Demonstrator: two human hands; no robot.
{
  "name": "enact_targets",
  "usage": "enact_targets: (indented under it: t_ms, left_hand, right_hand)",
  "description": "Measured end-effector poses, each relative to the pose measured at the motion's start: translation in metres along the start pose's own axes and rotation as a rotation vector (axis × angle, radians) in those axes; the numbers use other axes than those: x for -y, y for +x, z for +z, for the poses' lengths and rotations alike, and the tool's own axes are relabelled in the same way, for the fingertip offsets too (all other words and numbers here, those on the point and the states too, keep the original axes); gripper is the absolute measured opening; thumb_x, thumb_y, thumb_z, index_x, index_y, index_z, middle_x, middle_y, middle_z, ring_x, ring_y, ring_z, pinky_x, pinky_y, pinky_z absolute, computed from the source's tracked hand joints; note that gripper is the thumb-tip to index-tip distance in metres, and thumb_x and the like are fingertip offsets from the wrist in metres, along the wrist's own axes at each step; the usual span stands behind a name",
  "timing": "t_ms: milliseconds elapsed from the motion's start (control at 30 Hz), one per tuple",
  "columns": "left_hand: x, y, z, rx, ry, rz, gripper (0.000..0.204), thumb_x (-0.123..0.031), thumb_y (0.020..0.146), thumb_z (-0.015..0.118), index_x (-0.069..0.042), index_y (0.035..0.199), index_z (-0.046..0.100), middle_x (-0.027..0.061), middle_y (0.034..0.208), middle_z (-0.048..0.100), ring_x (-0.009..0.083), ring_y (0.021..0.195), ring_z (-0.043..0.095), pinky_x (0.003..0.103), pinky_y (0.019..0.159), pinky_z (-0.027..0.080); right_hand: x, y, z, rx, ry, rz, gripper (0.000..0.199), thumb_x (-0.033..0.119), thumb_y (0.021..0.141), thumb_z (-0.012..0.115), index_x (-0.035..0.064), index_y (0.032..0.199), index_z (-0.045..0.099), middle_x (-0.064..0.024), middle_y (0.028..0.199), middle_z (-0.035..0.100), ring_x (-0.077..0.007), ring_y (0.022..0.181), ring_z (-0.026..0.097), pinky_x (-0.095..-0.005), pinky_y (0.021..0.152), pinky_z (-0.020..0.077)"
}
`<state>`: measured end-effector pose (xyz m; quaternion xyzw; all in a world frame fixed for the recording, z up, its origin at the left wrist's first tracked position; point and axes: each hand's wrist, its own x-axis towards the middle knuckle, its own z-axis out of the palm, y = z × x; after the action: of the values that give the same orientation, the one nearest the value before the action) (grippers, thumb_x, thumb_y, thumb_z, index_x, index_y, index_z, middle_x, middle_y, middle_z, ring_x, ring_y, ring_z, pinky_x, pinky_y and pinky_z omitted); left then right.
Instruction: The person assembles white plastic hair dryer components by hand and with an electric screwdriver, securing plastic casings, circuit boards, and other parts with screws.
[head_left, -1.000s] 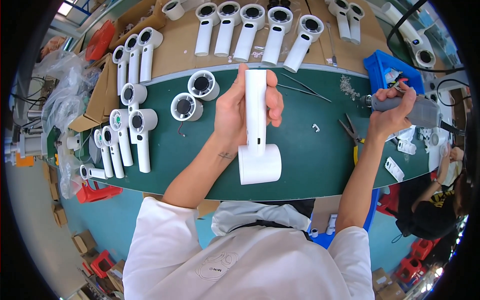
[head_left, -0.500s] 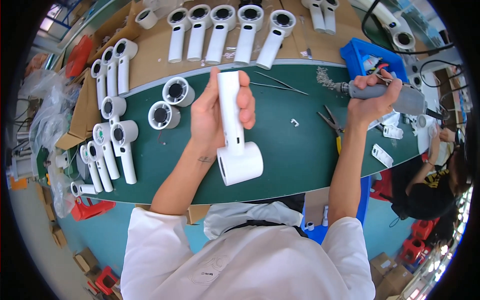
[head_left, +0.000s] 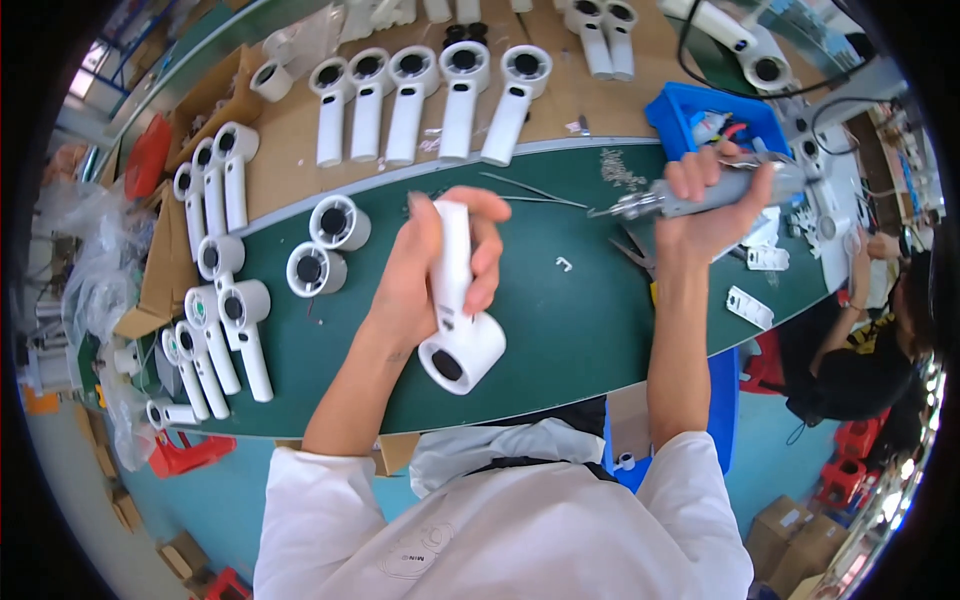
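My left hand (head_left: 408, 270) is wrapped round the handle of a white handheld fan (head_left: 478, 345), whose round head hangs toward me with a dark centre showing. My right hand (head_left: 708, 215) grips a grey electric screwdriver (head_left: 655, 200), its bit pointing left, above a pile of small screws (head_left: 620, 170). Tweezers (head_left: 540, 193) lie between the two hands. Partly under my right forearm are pliers (head_left: 640, 258) with yellow handles. A tiny white plastic piece (head_left: 564, 264) rests on the green mat (head_left: 560, 330). Left of my left hand stand two loose round fan heads (head_left: 340, 222).
Several white fans (head_left: 411, 100) lie in a row along the far side, with more (head_left: 245, 310) at the left. A blue bin (head_left: 690, 110) of parts stands at the far right. White casing pieces (head_left: 750, 307) lie right. Another person (head_left: 870, 340) sits at the right edge.
The fan has tilted in my left hand, so the dark centre of its head now shows. The screwdriver has come left, nearer the fan. The whole view has shifted slightly.
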<state>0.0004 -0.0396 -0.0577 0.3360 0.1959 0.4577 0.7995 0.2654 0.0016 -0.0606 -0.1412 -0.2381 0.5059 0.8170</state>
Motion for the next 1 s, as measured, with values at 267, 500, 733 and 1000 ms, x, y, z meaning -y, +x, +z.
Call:
enact_targets:
  t_ms: [267,500,733,1000]
  left_hand:
    - [0.001,-0.010,0.035,-0.260,1.038,0.026,0.032,-0.013,0.076,0.079,0.000,0.102,0.066,0.0028,0.081,0.066,0.0073,0.070,0.059,0.023,0.064,0.049]
    - [-0.002,-0.002,0.051,-0.197,1.094,-0.058,0.015,-0.014,0.079,0.076,-0.002,0.086,0.070,0.0018,0.073,0.068,0.0057,0.067,0.059,0.022,0.062,0.049]
    - [-0.003,0.014,0.062,-0.129,1.258,0.018,0.018,-0.016,0.077,0.071,0.000,0.082,0.068,0.0102,0.069,0.066,0.0179,0.061,0.063,0.030,0.060,0.050]
    - [0.049,0.119,0.068,0.095,1.739,0.244,0.018,-0.014,0.069,0.062,0.004,0.073,0.063,0.0258,0.076,0.063,0.0436,0.076,0.062,0.049,0.071,0.049]
  right_hand:
    - [-0.023,-0.024,0.022,0.132,0.365,0.297,0.051,0.051,0.093,0.047,0.0007,0.092,0.056,-0.0019,0.060,0.039,-0.0111,0.041,0.036,-0.0261,0.040,0.0322]
    - [-0.017,-0.028,0.016,0.201,0.433,0.284,0.053,0.050,0.094,0.046,-0.0016,0.094,0.055,-0.0035,0.061,0.039,-0.0125,0.043,0.037,-0.0283,0.040,0.0330]
    - [0.013,-0.013,0.016,0.133,0.444,0.188,0.043,0.045,0.095,0.049,0.0015,0.092,0.051,-0.0006,0.062,0.037,-0.0095,0.045,0.033,-0.0246,0.042,0.0312]
    - [0.071,0.003,0.001,-0.011,0.076,-0.023,0.039,0.041,0.097,0.050,0.0023,0.096,0.054,0.0012,0.064,0.039,-0.0087,0.052,0.036,-0.0240,0.049,0.0327]
